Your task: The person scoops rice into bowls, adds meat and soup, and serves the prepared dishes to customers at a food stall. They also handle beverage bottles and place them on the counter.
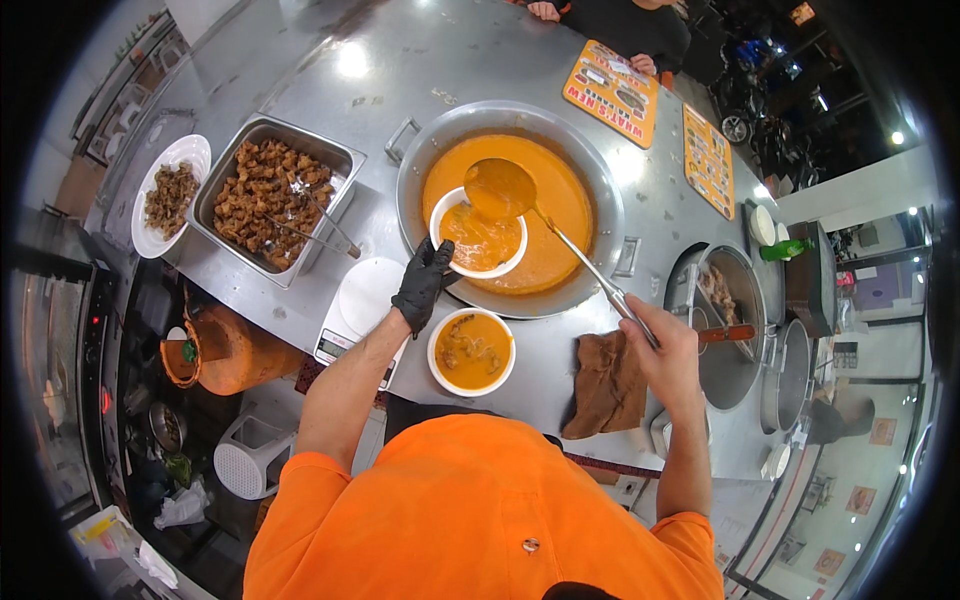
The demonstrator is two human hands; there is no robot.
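Note:
My left hand (426, 283), in a black glove, grips the rim of a white bowl (480, 259) holding orange sauce with chunks. That bowl is over a wide metal pot (600, 247) of orange sauce (559, 187). In my bare right hand (664, 349) is the handle of a metal ladle (501, 187); its sauce-coated bowl overlaps the far rim of the white bowl. A second white bowl (471, 351), filled with sauce and meat pieces, stands on the steel table just in front of the pot. Left of it sits a white kitchen scale (365, 300).
Left are a steel tray (281, 277) of browned meat pieces with tongs (330, 240) and a white plate (150, 240) of meat. A brown cloth (607, 382) lies at right, near another metal pot (731, 382). Across the table is a person (622, 30) by orange printed mats (615, 94).

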